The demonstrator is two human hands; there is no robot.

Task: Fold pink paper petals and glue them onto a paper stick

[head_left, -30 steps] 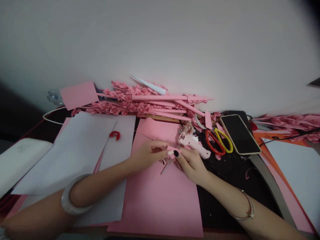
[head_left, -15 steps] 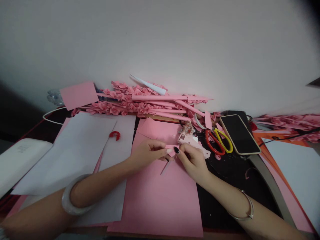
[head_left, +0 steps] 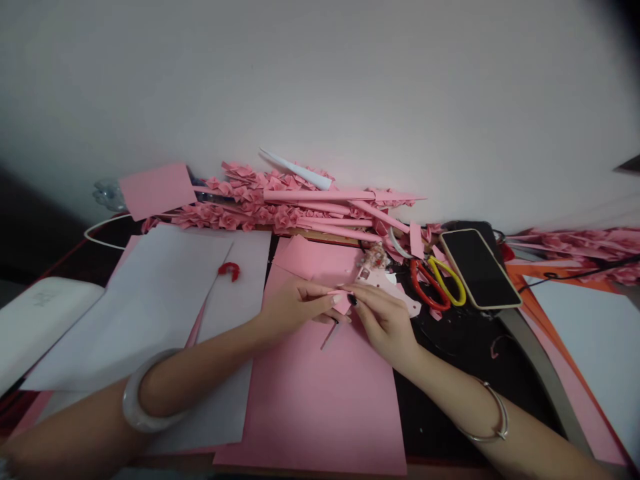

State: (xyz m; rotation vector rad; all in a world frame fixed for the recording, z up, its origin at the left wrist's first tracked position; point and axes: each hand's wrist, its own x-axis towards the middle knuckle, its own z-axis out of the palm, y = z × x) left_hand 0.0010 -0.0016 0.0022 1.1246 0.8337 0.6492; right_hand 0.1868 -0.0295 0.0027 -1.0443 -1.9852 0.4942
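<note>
Between my fingertips is a small folded piece of pink paper [head_left: 342, 302]. My left hand [head_left: 300, 305] pinches its left side, and a thin grey stick [head_left: 329, 335] pokes out below those fingers. My right hand [head_left: 385, 320] grips the paper's right side, thumb in front and fingers stretched over the top edge. Both hands are above a large pink sheet [head_left: 325, 400]. Just behind my right hand lies a pale pink tool [head_left: 407, 303], partly covered by it.
Pink paper flowers [head_left: 285, 215] and rolled stems run along the wall. White sheets [head_left: 150, 293] with a red-handled tool [head_left: 229, 270] lie left, near a white box-like object [head_left: 55, 313]. Right are red-and-yellow-handled scissors [head_left: 430, 285], a phone [head_left: 481, 269] and orange paper [head_left: 560, 320].
The fingers of my right hand have straightened and moved left over the top of the small pink paper. My left hand has hardly moved.
</note>
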